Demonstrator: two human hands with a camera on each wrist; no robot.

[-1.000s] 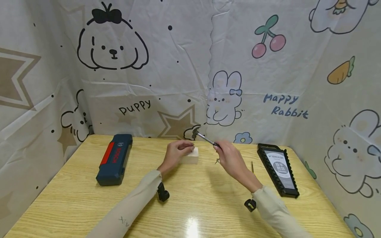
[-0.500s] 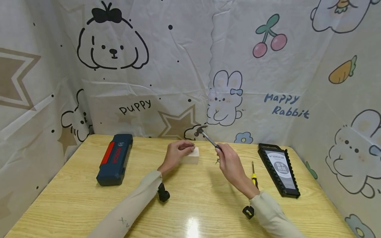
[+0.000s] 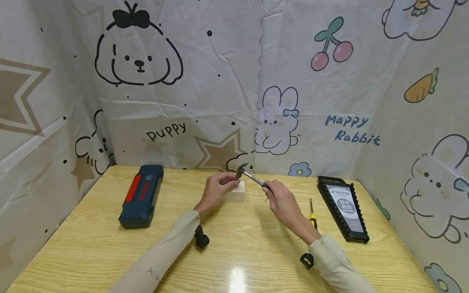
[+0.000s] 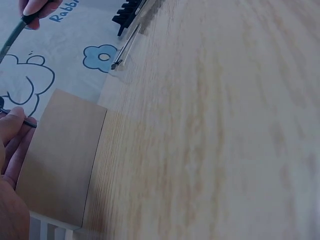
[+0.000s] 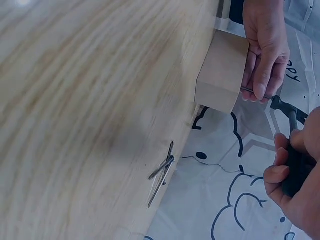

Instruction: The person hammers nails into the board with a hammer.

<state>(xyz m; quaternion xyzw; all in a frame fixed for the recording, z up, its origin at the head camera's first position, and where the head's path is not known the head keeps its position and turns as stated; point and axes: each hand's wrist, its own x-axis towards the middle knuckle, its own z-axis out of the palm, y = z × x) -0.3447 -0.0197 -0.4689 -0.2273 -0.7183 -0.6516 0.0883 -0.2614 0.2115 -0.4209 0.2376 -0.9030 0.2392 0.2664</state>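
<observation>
A pale wooden block (image 3: 236, 195) sits on the table near its back edge. On top of the block, my left hand (image 3: 215, 190) pinches a nail (image 4: 31, 123) upright between thumb and fingers, its point against the wood. My right hand (image 3: 285, 203) grips a small claw hammer (image 3: 253, 178) by its dark handle. The hammer's head (image 5: 280, 103) is right at the nail's upper end, just above the left fingertips; whether they touch I cannot tell. In the head view the left fingers hide most of the nail.
Several loose nails (image 5: 162, 172) lie right of the block. Farther right are a yellow-handled screwdriver (image 3: 312, 215), partly behind the right wrist, and a black rack with a label (image 3: 344, 205). A blue and red BOSCH case (image 3: 141, 197) lies at left. Printed cloth (image 3: 220, 81) hangs behind the table.
The hammer head swung up and to the right, then came back down to the nail. My right hand shifted slightly downward. The left hand and block stayed put.
</observation>
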